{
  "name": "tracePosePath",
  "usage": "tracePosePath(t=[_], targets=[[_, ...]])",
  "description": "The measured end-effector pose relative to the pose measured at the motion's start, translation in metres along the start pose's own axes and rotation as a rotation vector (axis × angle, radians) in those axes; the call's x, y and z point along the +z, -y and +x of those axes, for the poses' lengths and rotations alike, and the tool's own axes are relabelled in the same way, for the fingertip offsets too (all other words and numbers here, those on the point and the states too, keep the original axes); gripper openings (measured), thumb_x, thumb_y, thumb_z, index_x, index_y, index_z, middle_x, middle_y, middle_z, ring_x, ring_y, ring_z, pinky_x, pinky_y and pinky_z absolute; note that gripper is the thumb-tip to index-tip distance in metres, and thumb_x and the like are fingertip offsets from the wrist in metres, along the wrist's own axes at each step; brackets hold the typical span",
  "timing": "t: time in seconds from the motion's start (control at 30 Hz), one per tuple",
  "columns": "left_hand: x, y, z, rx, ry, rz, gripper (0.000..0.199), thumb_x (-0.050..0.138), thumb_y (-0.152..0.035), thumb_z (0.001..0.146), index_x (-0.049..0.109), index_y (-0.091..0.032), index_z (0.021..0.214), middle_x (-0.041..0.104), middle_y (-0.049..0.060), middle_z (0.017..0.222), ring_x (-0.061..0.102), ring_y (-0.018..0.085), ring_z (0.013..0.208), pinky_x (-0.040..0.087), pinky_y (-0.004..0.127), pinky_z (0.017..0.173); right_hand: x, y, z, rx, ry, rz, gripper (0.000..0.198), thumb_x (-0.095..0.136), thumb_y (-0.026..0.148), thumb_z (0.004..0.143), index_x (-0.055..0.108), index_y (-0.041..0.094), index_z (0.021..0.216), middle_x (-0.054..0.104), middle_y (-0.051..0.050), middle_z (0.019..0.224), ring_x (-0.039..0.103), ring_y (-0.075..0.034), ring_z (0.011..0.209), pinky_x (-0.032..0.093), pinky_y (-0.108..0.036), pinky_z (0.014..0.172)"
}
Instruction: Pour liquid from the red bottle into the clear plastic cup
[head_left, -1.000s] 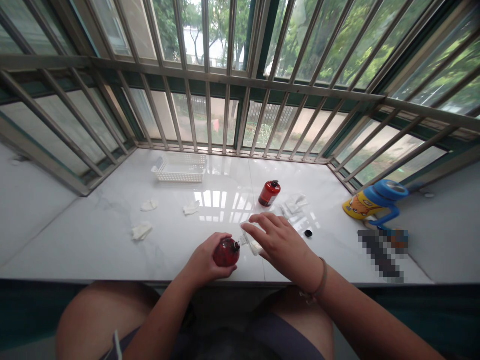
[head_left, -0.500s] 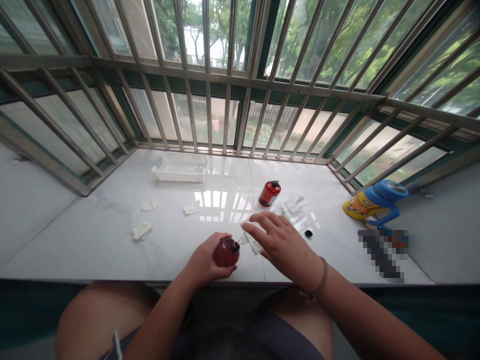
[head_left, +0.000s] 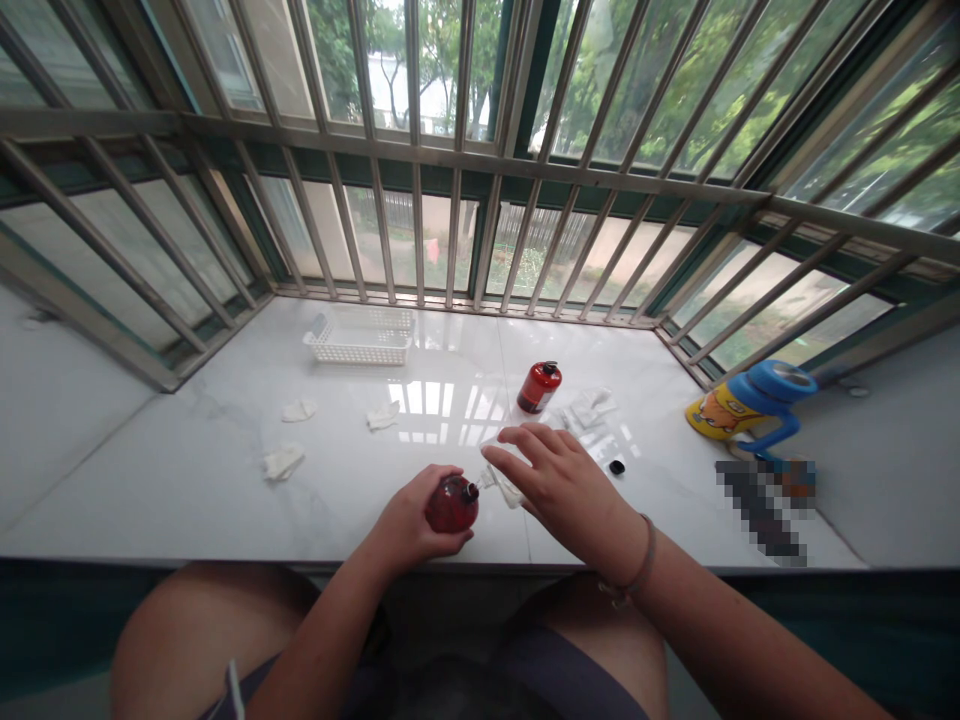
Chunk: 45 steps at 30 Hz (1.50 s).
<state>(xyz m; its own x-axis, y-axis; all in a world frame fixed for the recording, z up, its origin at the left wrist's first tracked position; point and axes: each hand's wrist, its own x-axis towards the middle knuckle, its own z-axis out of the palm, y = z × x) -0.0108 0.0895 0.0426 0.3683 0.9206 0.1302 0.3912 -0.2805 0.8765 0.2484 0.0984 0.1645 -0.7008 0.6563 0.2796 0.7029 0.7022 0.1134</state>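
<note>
We find the left hand [head_left: 411, 518] grasping one near red bottle [head_left: 451, 506], the right hand [head_left: 562, 478] gripping one clear bottle [head_left: 507, 488]. One far red bottle [head_left: 538, 388] stands.

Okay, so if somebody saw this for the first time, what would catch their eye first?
Probably the round red bottle in the left hand, low in the middle, its mouth close to a clear container in the right hand. Beyond the hands, a second red bottle stands on the white counter. Far right, a blue-and-yellow flask stands out.
</note>
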Motion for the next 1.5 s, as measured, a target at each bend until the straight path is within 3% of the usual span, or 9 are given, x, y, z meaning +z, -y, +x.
tracePosePath(t=[0.47,1.5], targets=[[-0.0006,-0.0006,0.0002,0.001,-0.008,-0.001,0.072,0.09,-0.027,0.072,0.058,-0.03,0.137,0.069,0.005,0.134,0.068,0.029,0.122,0.055,0.043,0.109,0.0005,0.0002,0.0003,-0.014,-0.031,-0.015,0.043,0.064,0.011,0.101,0.061,0.025,0.143,0.066,-0.009,0.139,0.056,-0.029,0.126,0.044,-0.042,0.096],[-0.0015,-0.0009,0.0005,-0.012,-0.015,-0.019,0.071,0.091,-0.029,0.072,0.06,-0.029,0.136,0.07,0.006,0.134,0.069,0.03,0.122,0.056,0.043,0.108,-0.0062,0.0002,0.0043,-0.068,-0.085,-0.048,0.045,0.064,0.009,0.099,0.064,0.024,0.141,0.068,-0.011,0.138,0.058,-0.029,0.126,0.046,-0.042,0.097]])
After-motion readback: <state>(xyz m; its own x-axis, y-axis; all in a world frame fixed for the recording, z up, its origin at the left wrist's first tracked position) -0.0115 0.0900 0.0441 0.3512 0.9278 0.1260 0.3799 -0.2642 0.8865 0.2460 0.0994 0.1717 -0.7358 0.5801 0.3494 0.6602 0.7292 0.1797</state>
